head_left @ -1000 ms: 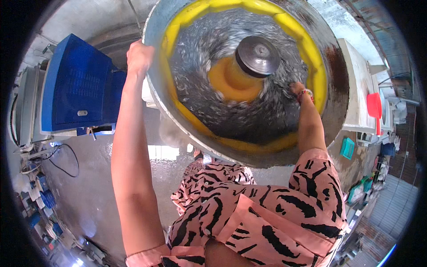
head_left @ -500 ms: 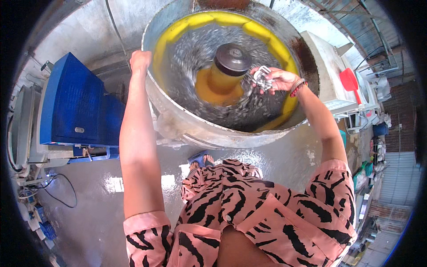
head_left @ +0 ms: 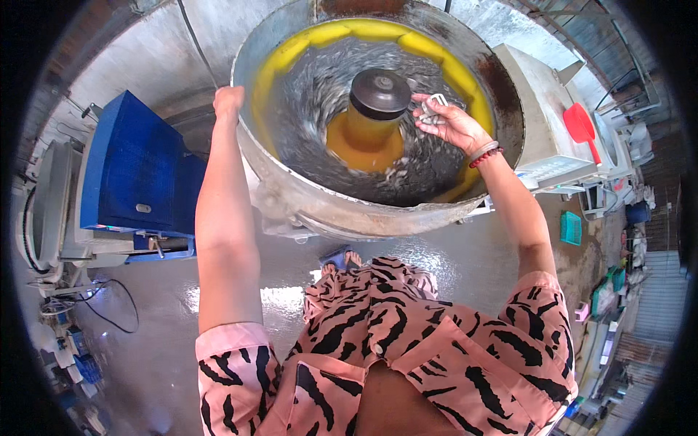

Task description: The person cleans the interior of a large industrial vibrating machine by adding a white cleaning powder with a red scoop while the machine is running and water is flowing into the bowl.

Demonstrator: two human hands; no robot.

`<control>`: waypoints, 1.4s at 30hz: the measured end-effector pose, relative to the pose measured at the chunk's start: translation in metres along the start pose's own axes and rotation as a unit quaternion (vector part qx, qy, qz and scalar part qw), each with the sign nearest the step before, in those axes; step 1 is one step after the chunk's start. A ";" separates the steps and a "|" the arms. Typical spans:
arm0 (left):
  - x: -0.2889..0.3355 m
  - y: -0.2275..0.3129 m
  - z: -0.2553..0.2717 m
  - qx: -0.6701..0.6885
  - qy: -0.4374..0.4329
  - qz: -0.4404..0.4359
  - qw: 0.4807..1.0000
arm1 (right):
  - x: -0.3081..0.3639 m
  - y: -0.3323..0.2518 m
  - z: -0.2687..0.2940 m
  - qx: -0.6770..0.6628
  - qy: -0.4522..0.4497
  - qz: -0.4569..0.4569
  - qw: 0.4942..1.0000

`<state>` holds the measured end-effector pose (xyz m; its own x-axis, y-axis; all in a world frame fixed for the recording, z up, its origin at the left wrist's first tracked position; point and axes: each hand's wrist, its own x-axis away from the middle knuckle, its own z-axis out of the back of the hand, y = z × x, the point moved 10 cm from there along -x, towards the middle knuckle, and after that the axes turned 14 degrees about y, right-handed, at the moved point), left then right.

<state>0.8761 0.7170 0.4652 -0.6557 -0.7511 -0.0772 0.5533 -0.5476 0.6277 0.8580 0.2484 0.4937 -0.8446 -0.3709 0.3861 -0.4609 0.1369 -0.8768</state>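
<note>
1. The right hand [head_left: 452,123], palm up over the tub [head_left: 291,185], cups a few small silvery pieces [head_left: 433,109] loosely in half-curled fingers; what they are is too small to tell.
2. The left hand [head_left: 228,100] is closed on the tub's near rim, arm straight, as if braced there.
3. The pieces sit on the fingers just right of the dark-capped yellow hub [head_left: 379,98], above a blurred grey mass [head_left: 320,116] of the same stuff filling the yellow-lined trough.
4. They look light, stiff and wet, so probably slippery; a cupped palm seems safer than a pinch, and scooping from the edge of the mass, away from the hub, looks the place to take them.
5. They show pale and shiny, thin and angular, bright against the darker swirl below.
6. A blue crate [head_left: 131,171] stands left of the tub, a grey machine [head_left: 542,116] with a red scoop [head_left: 582,127] right, on a wet concrete floor [head_left: 167,320].
</note>
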 end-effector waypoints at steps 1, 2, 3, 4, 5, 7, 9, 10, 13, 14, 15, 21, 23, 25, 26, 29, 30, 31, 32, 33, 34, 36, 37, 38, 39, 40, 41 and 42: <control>0.000 0.006 0.001 -0.003 0.003 -0.007 1.000 | 0.002 -0.004 -0.001 -0.006 -0.001 0.005 1.000; 0.001 0.006 0.002 -0.014 0.003 -0.001 1.000 | 0.007 -0.005 -0.010 -0.036 -0.042 -0.011 0.998; 0.002 0.006 0.004 -0.025 0.002 0.005 1.000 | 0.013 -0.007 -0.020 -0.064 -0.083 -0.027 0.994; 0.003 0.010 0.006 -0.026 0.004 -0.004 1.000 | 0.019 -0.010 -0.027 -0.092 -0.123 -0.041 0.987; 0.004 0.007 0.004 -0.027 -0.015 -0.002 1.000 | 0.021 -0.014 -0.031 -0.093 -0.146 -0.032 0.984; 0.003 0.006 0.000 -0.030 -0.036 -0.004 0.999 | 0.026 -0.024 -0.035 -0.108 -0.153 -0.018 0.982; -0.001 0.004 -0.005 -0.015 -0.051 -0.002 0.999 | 0.033 -0.032 -0.038 -0.119 -0.178 -0.005 0.977; -0.008 -0.003 -0.005 -0.017 -0.049 -0.001 0.999 | 0.033 -0.033 -0.040 -0.121 -0.180 -0.006 0.976; -0.020 -0.008 -0.015 -0.027 -0.045 -0.013 0.999 | 0.036 -0.041 -0.039 -0.125 -0.189 0.027 0.974; -0.018 -0.008 -0.018 -0.003 -0.043 0.012 0.999 | 0.037 -0.041 -0.036 -0.126 -0.186 0.027 0.974; -0.015 -0.009 -0.020 0.019 -0.042 0.038 0.998 | 0.036 -0.039 -0.031 -0.073 -0.163 0.045 0.983; -0.030 -0.025 -0.017 0.053 -0.044 0.042 0.997 | 0.036 -0.047 -0.024 0.130 -0.008 0.152 0.980; -0.019 -0.010 -0.022 0.056 -0.034 0.025 0.998 | 0.031 -0.052 -0.010 0.069 -0.019 0.180 0.981; -0.016 -0.005 -0.018 0.059 -0.018 0.010 0.998 | 0.035 -0.066 -0.007 -0.056 -0.017 0.225 0.973; -0.019 -0.008 -0.016 0.067 -0.013 0.005 0.998 | 0.035 -0.067 -0.009 -0.055 -0.020 0.224 0.973; -0.023 -0.011 -0.018 0.049 -0.029 0.002 0.998 | 0.040 -0.076 0.015 0.032 0.153 0.272 0.949; -0.022 -0.011 -0.023 0.020 -0.051 0.001 0.999 | 0.043 -0.077 0.012 0.033 0.154 0.273 0.949; -0.024 -0.011 -0.024 0.021 -0.051 0.000 0.998 | 0.047 -0.081 0.011 0.033 0.162 0.286 0.944; -0.026 -0.016 -0.026 0.035 -0.049 0.023 0.998 | 0.051 -0.085 0.011 0.034 0.171 0.300 0.938; -0.027 -0.021 -0.027 0.050 -0.047 0.046 0.997 | 0.052 -0.087 0.009 0.033 0.173 0.301 0.937; -0.029 -0.022 -0.028 0.050 -0.047 0.043 0.997 | 0.053 -0.088 0.007 0.027 0.166 0.303 0.938; -0.034 -0.028 -0.025 0.045 -0.035 0.045 0.997 | 0.057 -0.091 0.001 0.019 0.160 0.306 0.938; -0.031 -0.024 -0.025 0.045 -0.037 0.042 0.997 | 0.061 -0.093 -0.002 0.001 0.146 0.307 0.940; -0.028 -0.019 -0.024 0.034 -0.038 0.031 0.998 | 0.063 -0.094 -0.004 -0.017 0.132 0.308 0.942; -0.025 -0.015 -0.024 0.022 -0.039 0.021 0.999 | 0.064 -0.094 -0.002 -0.018 0.135 0.310 0.941; -0.025 -0.015 -0.022 0.022 -0.038 0.020 0.999 | 0.064 -0.094 -0.002 -0.036 0.122 0.305 0.944; -0.024 -0.016 -0.022 0.028 -0.042 0.026 0.998 | 0.064 -0.093 -0.002 -0.054 0.110 0.301 0.946; -0.024 -0.017 -0.022 0.034 -0.046 0.033 0.998 | 0.065 -0.094 -0.002 -0.055 0.109 0.303 0.945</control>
<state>0.8935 0.7367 0.4394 -0.6656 -0.7455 0.0349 0.5618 -0.4697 0.6810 0.8458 0.2127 0.6021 -0.9932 0.0023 -0.1166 0.1095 0.3623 -0.9256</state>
